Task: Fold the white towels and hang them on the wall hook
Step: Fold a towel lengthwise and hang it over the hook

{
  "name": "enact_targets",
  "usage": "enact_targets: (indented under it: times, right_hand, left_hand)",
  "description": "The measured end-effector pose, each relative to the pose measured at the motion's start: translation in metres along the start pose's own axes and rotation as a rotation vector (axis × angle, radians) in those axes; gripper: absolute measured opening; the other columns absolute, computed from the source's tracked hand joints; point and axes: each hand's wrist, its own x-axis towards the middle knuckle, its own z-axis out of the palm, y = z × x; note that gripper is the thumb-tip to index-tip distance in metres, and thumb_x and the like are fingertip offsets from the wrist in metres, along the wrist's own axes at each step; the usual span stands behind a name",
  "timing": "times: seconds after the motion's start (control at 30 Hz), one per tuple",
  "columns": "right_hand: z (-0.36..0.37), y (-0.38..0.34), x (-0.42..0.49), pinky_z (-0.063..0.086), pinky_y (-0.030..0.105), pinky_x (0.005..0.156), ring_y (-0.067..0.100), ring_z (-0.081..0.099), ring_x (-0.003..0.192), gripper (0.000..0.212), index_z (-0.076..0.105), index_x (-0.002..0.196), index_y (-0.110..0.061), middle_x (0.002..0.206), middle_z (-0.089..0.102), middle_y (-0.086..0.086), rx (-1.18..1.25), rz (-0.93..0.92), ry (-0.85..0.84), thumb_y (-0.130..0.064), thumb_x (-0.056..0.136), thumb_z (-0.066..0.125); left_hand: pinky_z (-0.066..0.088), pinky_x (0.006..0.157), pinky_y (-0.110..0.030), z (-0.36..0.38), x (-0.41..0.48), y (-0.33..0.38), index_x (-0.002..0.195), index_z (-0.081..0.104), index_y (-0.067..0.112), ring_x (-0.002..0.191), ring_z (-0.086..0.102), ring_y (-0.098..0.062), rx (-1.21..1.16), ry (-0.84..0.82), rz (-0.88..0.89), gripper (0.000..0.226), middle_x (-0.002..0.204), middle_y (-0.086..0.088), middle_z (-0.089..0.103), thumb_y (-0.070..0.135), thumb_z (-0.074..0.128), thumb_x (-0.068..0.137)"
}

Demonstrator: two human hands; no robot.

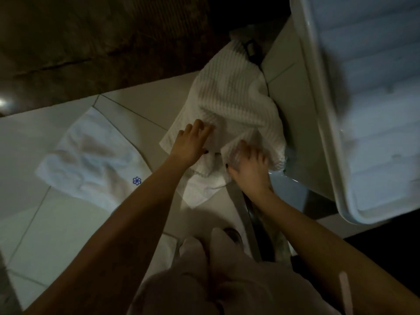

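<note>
A ribbed white towel lies crumpled on the pale tiled floor, its far end against a white wall. My left hand rests on its near left part with the fingers stretched forward over the cloth. My right hand grips a bunched fold at the towel's near right edge. A second white towel with a small blue flower emblem lies spread on the tiles to the left, apart from both hands. No wall hook is in view.
A large white plastic lid or tub fills the upper right, close above the ribbed towel. Dark rough flooring lies beyond the tiles. My light-clothed knees are at the bottom, beside a metal strip.
</note>
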Motion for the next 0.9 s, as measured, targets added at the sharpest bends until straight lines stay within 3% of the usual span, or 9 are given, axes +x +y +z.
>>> enact_targets:
  times: [0.1,0.2,0.33,0.47,0.57,0.63,0.73,0.83,0.9]
  right_hand:
    - [-0.002,-0.001,0.002,0.038,0.048,0.093,0.039,0.051,0.114,0.089,0.026,0.153,-0.025,0.137,0.049,0.022,0.007,-0.013,0.066,-0.063,0.080,0.062]
    - [0.003,-0.005,0.007,0.034,0.046,0.095,0.040,0.042,0.125,0.076,0.023,0.152,-0.035,0.151,0.032,0.019,-0.065,0.039,-0.026,-0.060,0.087,0.053]
    - [0.010,-0.003,0.009,0.041,0.047,0.088,0.045,0.050,0.113,0.048,0.058,0.127,-0.010,0.137,0.044,0.031,0.062,0.049,0.024,-0.029,0.084,0.067]
    - [-0.003,0.017,0.000,0.048,0.041,0.074,0.040,0.058,0.087,0.019,0.066,0.091,0.007,0.100,0.060,0.030,0.339,-0.078,0.105,-0.010,0.085,0.070]
    - [-0.037,0.015,-0.029,0.036,0.031,0.072,0.034,0.055,0.083,0.011,0.061,0.088,0.009,0.092,0.057,0.025,0.547,-0.043,0.084,-0.002,0.091,0.061]
    - [-0.068,0.002,-0.059,0.029,0.021,0.066,0.027,0.052,0.077,0.009,0.056,0.083,0.004,0.084,0.053,0.017,0.676,-0.047,0.080,0.001,0.091,0.058]
    - [-0.132,-0.015,-0.104,0.032,0.013,0.061,0.014,0.043,0.069,0.015,0.050,0.080,-0.008,0.078,0.047,0.002,0.845,0.023,0.118,-0.001,0.090,0.057]
    - [-0.218,-0.017,-0.143,0.039,0.025,0.064,0.016,0.047,0.071,0.014,0.048,0.082,-0.012,0.078,0.052,0.004,0.980,0.128,0.135,-0.007,0.091,0.057]
    - [-0.279,-0.017,-0.165,0.040,0.022,0.062,0.009,0.050,0.069,0.014,0.050,0.081,-0.017,0.075,0.055,-0.004,1.055,0.134,0.163,-0.011,0.090,0.060]
  left_hand:
    - [0.035,0.092,-0.042,-0.004,0.003,-0.005,0.147,0.027,0.021,0.118,0.039,-0.030,0.129,-0.009,0.067,0.085,0.141,-0.009,0.035,0.041,0.072,0.078]
    - [0.032,0.094,-0.041,-0.004,0.007,-0.010,0.147,0.026,0.020,0.121,0.038,-0.030,0.222,0.021,0.127,0.081,0.142,-0.009,0.035,0.043,0.067,0.082]
    - [0.035,0.095,-0.043,-0.008,0.006,-0.016,0.144,0.037,0.013,0.121,0.044,-0.030,0.283,0.050,0.214,0.068,0.139,-0.011,0.045,0.035,0.065,0.085]
    - [0.048,0.083,-0.034,-0.024,-0.004,-0.009,0.113,0.067,0.011,0.097,0.063,-0.023,0.381,0.191,0.273,0.044,0.107,-0.006,0.067,0.027,0.076,0.073]
    - [0.034,0.102,-0.041,-0.044,-0.026,0.005,0.137,0.046,0.014,0.128,0.043,-0.026,0.227,-0.081,0.183,0.059,0.140,-0.008,0.047,0.038,0.064,0.086]
    - [0.029,0.105,-0.041,-0.063,-0.047,0.020,0.145,0.036,0.017,0.134,0.035,-0.026,0.070,-0.156,0.179,0.070,0.148,-0.005,0.038,0.046,0.062,0.086]
    - [0.030,0.107,-0.039,-0.108,-0.086,0.055,0.144,0.038,0.024,0.135,0.034,-0.025,-0.072,-0.123,0.202,0.067,0.149,-0.001,0.038,0.044,0.064,0.085]
    - [0.029,0.109,-0.041,-0.170,-0.125,0.087,0.142,0.042,0.024,0.136,0.034,-0.028,-0.126,-0.040,0.185,0.063,0.149,-0.003,0.038,0.039,0.065,0.086]
    - [0.028,0.108,-0.042,-0.218,-0.148,0.108,0.141,0.044,0.024,0.135,0.034,-0.030,-0.246,0.045,0.120,0.063,0.148,-0.005,0.039,0.034,0.068,0.084]
